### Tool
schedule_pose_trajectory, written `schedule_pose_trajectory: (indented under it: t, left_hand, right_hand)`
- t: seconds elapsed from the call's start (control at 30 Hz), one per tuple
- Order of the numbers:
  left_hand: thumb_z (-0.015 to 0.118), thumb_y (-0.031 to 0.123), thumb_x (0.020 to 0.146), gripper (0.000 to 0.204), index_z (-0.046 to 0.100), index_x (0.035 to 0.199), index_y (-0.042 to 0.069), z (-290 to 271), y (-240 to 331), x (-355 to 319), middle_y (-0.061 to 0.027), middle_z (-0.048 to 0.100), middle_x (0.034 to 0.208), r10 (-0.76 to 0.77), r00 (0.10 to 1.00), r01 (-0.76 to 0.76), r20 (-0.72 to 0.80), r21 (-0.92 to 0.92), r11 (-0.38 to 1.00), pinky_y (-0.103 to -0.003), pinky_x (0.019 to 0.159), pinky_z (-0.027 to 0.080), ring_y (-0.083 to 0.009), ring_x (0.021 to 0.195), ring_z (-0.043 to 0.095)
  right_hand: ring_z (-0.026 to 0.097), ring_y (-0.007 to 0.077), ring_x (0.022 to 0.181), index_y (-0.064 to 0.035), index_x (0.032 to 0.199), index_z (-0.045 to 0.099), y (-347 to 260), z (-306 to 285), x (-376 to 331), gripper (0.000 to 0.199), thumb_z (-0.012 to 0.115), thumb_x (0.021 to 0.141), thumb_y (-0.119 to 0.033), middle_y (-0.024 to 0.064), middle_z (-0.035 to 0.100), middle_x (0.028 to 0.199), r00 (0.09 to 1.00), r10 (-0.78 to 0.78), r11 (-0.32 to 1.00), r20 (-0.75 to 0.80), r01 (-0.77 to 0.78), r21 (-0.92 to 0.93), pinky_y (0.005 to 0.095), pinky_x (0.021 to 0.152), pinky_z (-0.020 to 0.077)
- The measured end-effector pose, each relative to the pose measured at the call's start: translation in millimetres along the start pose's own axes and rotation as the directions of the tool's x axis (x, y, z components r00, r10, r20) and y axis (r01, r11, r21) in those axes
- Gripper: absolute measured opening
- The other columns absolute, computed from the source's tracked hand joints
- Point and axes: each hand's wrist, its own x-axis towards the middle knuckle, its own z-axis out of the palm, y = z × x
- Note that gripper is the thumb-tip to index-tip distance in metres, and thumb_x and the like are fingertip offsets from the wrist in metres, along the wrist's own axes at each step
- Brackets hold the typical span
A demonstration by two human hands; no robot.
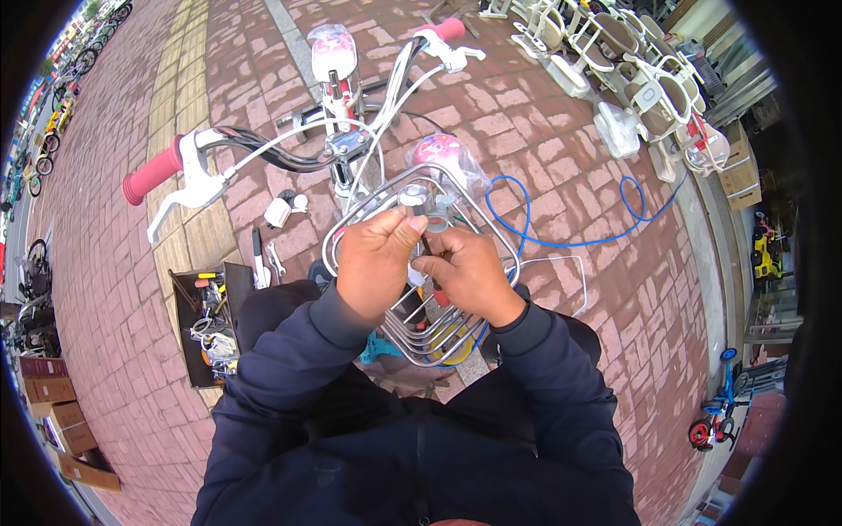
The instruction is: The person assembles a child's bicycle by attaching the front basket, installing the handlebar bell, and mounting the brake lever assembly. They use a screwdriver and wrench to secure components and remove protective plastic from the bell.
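Hands meet over a silver wire basket (421,329) at the front of a small bicycle: the left hand (375,260) pinches a small round metal fitting (414,196) at the basket's rim, while the right hand (469,273) is closed around a dark-shafted tool (424,238). Left on the brick paving (570,280), an open toolbox (209,326) holds mixed tools. Beyond, red-gripped handlebars (289,149) and a blue hose (561,223).
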Motion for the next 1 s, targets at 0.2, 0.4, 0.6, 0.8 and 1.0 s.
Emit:
schedule_pose_trajectory:
  t: [0.2,0.4,0.6,0.8,1.0]
  left_hand:
    - [0.065,0.017,0.108,0.026,0.067,0.090,-0.002,1,-1,2,0.0010,0.060,0.076,-0.022,1.000,0.023,-0.018,0.012,1.000,-0.027,0.064,0.044,-0.0053,0.072,0.048]
    - [0.067,0.017,0.107,0.024,0.068,0.092,-0.002,-2,-5,4,-0.0006,0.058,0.073,0.055,0.998,-0.051,-0.042,0.083,0.995,-0.028,0.063,0.043,-0.0067,0.070,0.046]
    - [0.067,0.018,0.106,0.024,0.069,0.094,-0.002,-3,-8,2,-0.0009,0.057,0.071,0.060,0.998,-0.055,-0.032,0.122,0.991,-0.029,0.062,0.043,-0.0078,0.069,0.046]
    - [0.067,0.018,0.107,0.024,0.070,0.095,-0.002,-4,-11,4,-0.0017,0.059,0.072,0.028,0.999,-0.026,-0.019,0.106,0.994,-0.028,0.063,0.045,-0.0067,0.070,0.048]
    - [0.068,0.016,0.106,0.023,0.068,0.094,-0.003,-3,-8,2,0.0001,0.062,0.078,0.031,0.999,-0.030,-0.021,0.039,0.999,-0.027,0.065,0.045,-0.0058,0.074,0.050]
  right_hand:
    - [0.062,0.0206,0.066,0.0015,0.088,0.065,0,1,-1,0.020,0.079,0.092,-0.012,0.0112,0.063,0.075,0.986,0.108,0.958,0.124,-0.136,0.252,0.0374,0.062,0.0476]
    - [0.065,0.0205,0.075,0.0028,0.090,0.064,1,0,1,0.019,0.078,0.092,-0.010,0.0124,0.066,0.080,1.000,-0.031,0.999,-0.004,0.031,-0.017,0.0391,0.068,0.0506]
    - [0.065,0.0171,0.068,0.0025,0.105,0.065,-8,0,-2,0.015,0.070,0.100,-0.010,0.0098,0.070,0.080,0.963,0.179,0.935,0.203,-0.231,0.271,0.0337,0.063,0.0520]
    - [0.065,0.0123,0.064,0.0035,0.108,0.069,-9,-2,1,0.015,0.066,0.103,-0.011,0.0066,0.069,0.073,0.955,0.205,0.941,0.213,-0.252,0.225,0.0294,0.058,0.0520]
    - [0.066,0.0132,0.061,0.0031,0.100,0.071,-8,4,-1,0.015,0.072,0.100,-0.012,0.0080,0.069,0.071,0.967,0.206,0.931,0.149,-0.240,0.276,0.0315,0.056,0.0514]
